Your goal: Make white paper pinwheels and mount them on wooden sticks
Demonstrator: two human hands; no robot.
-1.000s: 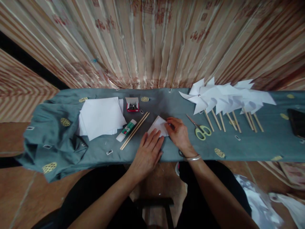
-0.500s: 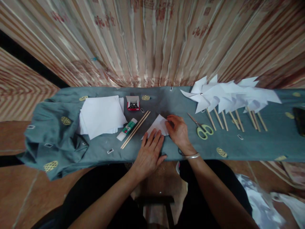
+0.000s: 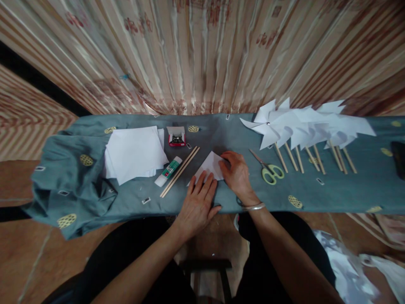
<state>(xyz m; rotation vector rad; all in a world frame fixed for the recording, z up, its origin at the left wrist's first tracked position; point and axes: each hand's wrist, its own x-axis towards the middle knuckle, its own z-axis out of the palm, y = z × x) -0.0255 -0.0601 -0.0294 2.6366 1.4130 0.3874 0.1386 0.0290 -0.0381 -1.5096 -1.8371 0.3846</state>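
Observation:
A folded white paper (image 3: 210, 165) lies on the grey-blue cloth (image 3: 221, 135) in front of me. My left hand (image 3: 198, 202) lies flat on its near edge, fingers stretched out. My right hand (image 3: 236, 173) presses on the paper's right side with curled fingers. Left of the paper lie two wooden sticks (image 3: 179, 171) and a glue stick (image 3: 167, 172). Green-handled scissors (image 3: 267, 169) lie just right of my right hand.
A stack of white sheets (image 3: 134, 153) sits at the left, a small red box of pins (image 3: 176, 137) behind the glue. Several white paper pinwheels on sticks (image 3: 303, 126) lie at the right. A dark object (image 3: 399, 157) is at the far right edge. A curtain hangs behind.
My right hand has slid slightly left along the paper. My left hand stays flat on it. The view has shifted a little.

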